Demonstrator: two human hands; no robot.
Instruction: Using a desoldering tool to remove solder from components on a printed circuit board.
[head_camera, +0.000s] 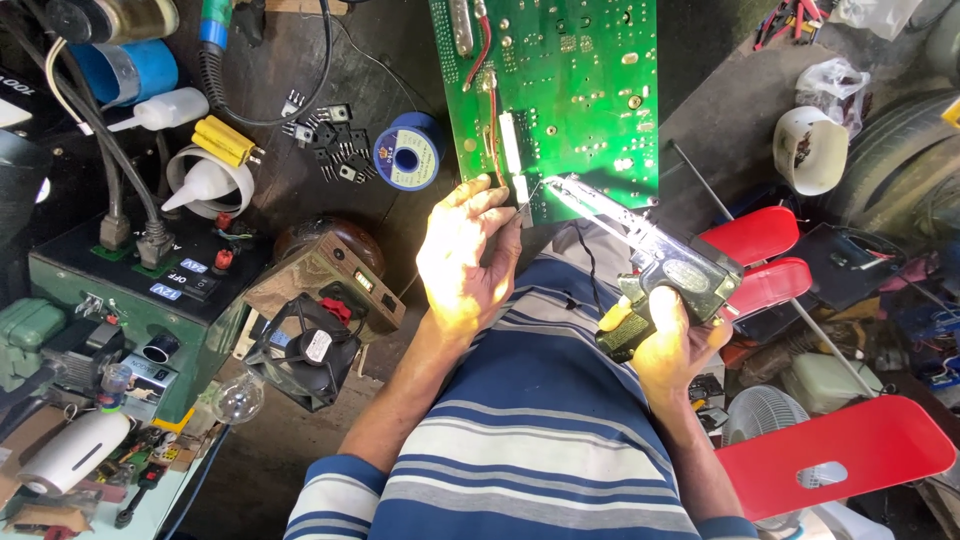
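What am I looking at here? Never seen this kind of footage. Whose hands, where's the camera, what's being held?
There is one view, from a camera worn on a person's head, looking down at their own lap and striped shirt. No robot is involved.

The right hand grips a pistol-shaped soldering gun, its tip at the lower edge of a green circuit board. The left hand pinches something thin beside that tip; I cannot tell what.

Around them are a spool of solder wire, loose black transistors, a small black fan, a green power supply box, a clear bulb and red-handled tools.
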